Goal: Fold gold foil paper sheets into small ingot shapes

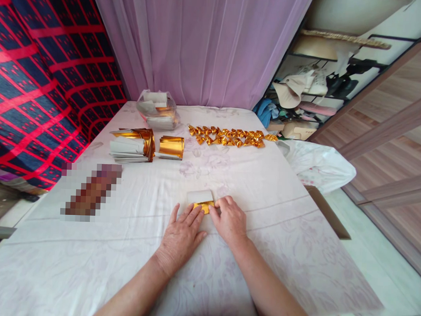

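A small sheet of gold foil paper [200,196] lies on the tablecloth in front of me, partly folded. Its pale back shows on the far side and a strip of gold on the near side. My left hand [183,228] lies flat with fingers spread, fingertips pressing on the paper's near left part. At the right end, my right hand [231,219] has its fingers curled, with thumb and forefinger closed on the paper's edge. Beyond, folded gold pieces [228,136] lie in rows, beside a small stack of gold foil paper [171,147].
A larger fanned stack of foil paper [132,146] and a clear plastic bag [157,111] of paper stand at the far left. A pixelated patch [92,190] covers something on the left. A white plastic bag [317,166] and a shoe rack [316,83] are beyond the right edge.
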{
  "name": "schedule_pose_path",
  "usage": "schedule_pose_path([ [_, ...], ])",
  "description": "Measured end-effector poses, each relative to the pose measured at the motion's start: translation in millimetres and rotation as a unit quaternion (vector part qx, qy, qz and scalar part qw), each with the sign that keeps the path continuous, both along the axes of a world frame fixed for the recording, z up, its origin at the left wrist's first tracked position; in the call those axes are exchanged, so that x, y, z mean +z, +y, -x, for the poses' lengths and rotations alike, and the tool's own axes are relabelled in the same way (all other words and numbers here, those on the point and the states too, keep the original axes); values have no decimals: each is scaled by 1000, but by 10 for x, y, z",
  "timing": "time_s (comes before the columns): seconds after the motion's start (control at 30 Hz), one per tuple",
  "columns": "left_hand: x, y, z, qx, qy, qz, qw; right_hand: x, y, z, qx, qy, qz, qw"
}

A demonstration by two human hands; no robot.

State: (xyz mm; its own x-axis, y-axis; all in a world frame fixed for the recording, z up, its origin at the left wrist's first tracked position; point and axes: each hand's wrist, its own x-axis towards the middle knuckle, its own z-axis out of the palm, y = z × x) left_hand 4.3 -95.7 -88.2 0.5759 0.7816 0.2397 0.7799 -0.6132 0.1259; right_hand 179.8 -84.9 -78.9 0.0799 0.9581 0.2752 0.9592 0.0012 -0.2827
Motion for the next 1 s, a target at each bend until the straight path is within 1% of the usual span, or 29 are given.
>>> schedule_pose_path([
  [0.17, -18, 3, 2, -2, -3, -1, 1000, -21, 0, -1, 1, 3, -11, 1000],
  [0.37, -31, 0, -1, -1, 17, -9, 1000, -45, -18, -22, 27, 9, -28, 999],
  [0.8, -3, 1, -3, -9, 29, -20, 999, 10, -46, 11, 35, -4, -14, 999],
  [1.0, 1, 4, 2, -8, 39, -20, 999, -15, -50, -30, 48, 33, -12, 998],
])
